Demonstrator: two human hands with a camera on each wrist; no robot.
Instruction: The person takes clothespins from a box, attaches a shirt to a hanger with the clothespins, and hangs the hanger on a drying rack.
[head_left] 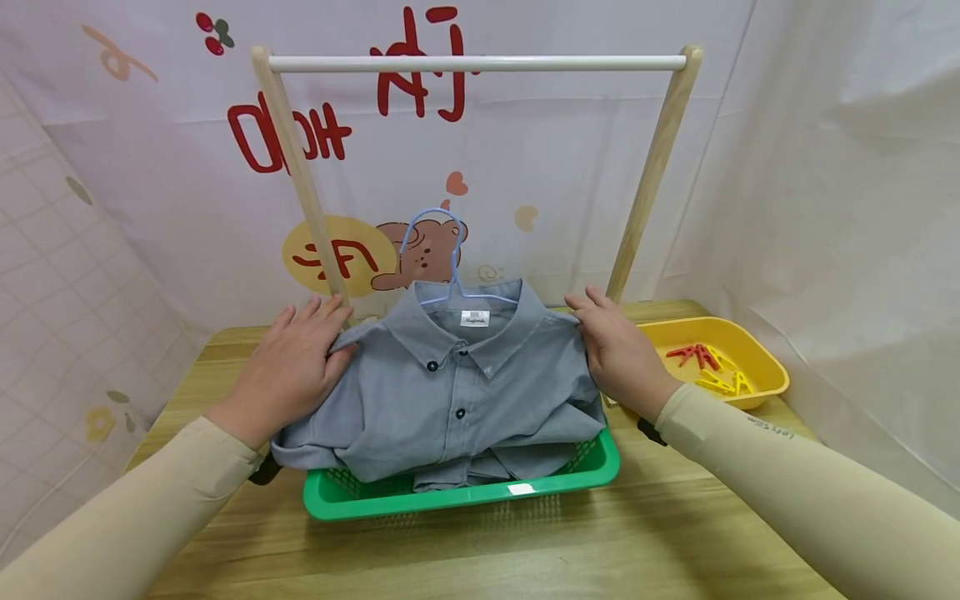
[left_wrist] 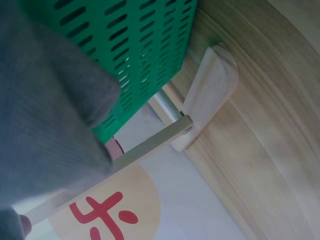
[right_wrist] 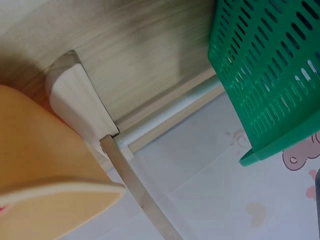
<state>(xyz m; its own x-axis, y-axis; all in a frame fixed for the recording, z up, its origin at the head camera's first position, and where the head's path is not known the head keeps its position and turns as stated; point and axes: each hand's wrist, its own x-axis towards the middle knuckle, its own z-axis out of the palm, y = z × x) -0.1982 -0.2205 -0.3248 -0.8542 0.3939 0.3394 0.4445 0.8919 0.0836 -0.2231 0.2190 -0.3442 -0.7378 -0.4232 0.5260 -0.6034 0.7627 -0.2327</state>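
A grey-blue button-up shirt (head_left: 480, 392) is spread above a green basket (head_left: 465, 503), its lower part drooping into it. Inside the collar sits a light-blue hanger (head_left: 454, 258), hook pointing up. My left hand (head_left: 292, 371) pinches the shirt at the shoulder on the left, the fabric between thumb and fingers. At the opposite shoulder my right hand (head_left: 622, 354) holds the cloth, its thumb hidden. In the left wrist view, grey cloth (left_wrist: 45, 115) hangs beside the basket's slotted wall (left_wrist: 135, 45).
Behind the shirt stands a wooden rack with a white crossbar (head_left: 480, 64) and two posts. Its right foot (right_wrist: 82, 100) is beside a yellow tray (head_left: 757, 400) holding red clothespins (head_left: 693, 356) and yellow clothespins (head_left: 723, 383). A printed curtain (head_left: 525, 167) covers the wall behind the wooden table (head_left: 525, 567).
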